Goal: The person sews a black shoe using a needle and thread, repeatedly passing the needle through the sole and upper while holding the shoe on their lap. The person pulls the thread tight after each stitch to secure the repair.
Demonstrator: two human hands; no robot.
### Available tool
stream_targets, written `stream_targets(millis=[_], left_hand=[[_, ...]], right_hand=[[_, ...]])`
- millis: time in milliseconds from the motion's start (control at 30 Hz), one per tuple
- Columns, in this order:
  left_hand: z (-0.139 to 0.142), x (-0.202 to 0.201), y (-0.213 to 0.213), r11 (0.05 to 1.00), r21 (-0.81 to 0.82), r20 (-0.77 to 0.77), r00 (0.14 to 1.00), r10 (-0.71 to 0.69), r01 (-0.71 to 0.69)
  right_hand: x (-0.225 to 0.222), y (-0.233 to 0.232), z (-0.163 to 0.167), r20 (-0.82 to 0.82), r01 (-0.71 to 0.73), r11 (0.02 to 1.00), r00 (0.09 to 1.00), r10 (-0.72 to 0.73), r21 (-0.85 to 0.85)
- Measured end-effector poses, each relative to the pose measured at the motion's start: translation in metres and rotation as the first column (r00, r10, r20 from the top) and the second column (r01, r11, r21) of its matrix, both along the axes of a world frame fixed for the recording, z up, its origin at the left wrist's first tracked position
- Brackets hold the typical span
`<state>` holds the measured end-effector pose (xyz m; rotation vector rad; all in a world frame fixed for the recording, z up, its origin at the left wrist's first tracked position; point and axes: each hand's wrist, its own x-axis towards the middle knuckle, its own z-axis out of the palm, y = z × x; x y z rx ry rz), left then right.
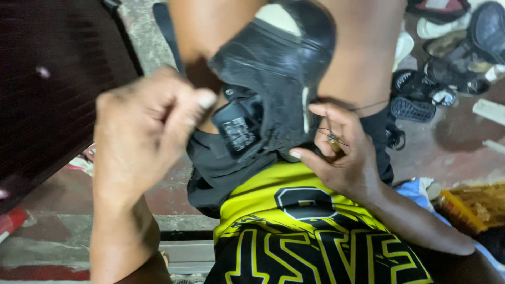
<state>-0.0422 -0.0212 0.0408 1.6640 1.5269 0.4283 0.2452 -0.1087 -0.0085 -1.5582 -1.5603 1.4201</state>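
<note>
Two hands work a black shoe [273, 79] wedged between my knees above the yellow-and-black shirt [294, 226]: my left hand [144, 126] is fisted beside its tongue, my right hand [342, 152] pinches thin thread [329, 129] against its side.

A dark brown wooden panel [50, 89] fills the upper left of the frame. Along the lower left runs a worn concrete floor [47, 247] with red patches. In the upper right a heap of dark shoes and sandals [444, 58] lies on the ground, one black sole [412, 109] showing its tread. At the right edge sits a yellow woven basket [473, 208], with a pale blue cloth [415, 190] just beside it
</note>
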Motion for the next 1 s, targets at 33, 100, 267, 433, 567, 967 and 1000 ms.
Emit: stream_targets(millis=[33,100,267,433,567,967,1000], left_hand=[[0.001,-0.007,-0.002,0.996,0.010,-0.004,0.996,0.092,-0.092],[0.001,-0.012,-0.007,0.978,0.208,0.011,1.000,0.005,-0.008],[-0.002,0.014,-0.005,0.923,0.349,-0.058,0.987,-0.149,0.160],[-0.009,0.037,0.001,0.832,0.474,-0.246,0.950,-0.192,0.290],[-0.009,0.027,-0.004,0.872,0.443,-0.151,0.976,-0.158,0.209],[-0.034,0.039,-0.020,0.964,0.261,-0.050,0.997,0.057,-0.042],[-0.035,0.038,-0.019,0.964,0.260,-0.024,0.997,0.068,-0.059]], right_hand=[[0.001,0.001,0.000,0.011,-0.007,1.000,1.000,0.007,0.022],[0.003,0.001,0.000,0.043,-0.017,0.999,0.999,0.015,0.049],[0.005,0.002,-0.001,0.064,-0.023,0.999,0.998,0.021,0.043],[0.006,0.003,-0.002,0.045,0.014,1.000,0.999,-0.014,0.014],[0.007,0.002,-0.003,0.033,0.032,0.999,0.999,-0.033,0.039],[0.006,0.003,-0.005,0.044,0.051,0.999,0.998,-0.052,0.019],[0.007,0.003,-0.005,0.046,0.050,0.999,0.998,-0.050,0.021]])
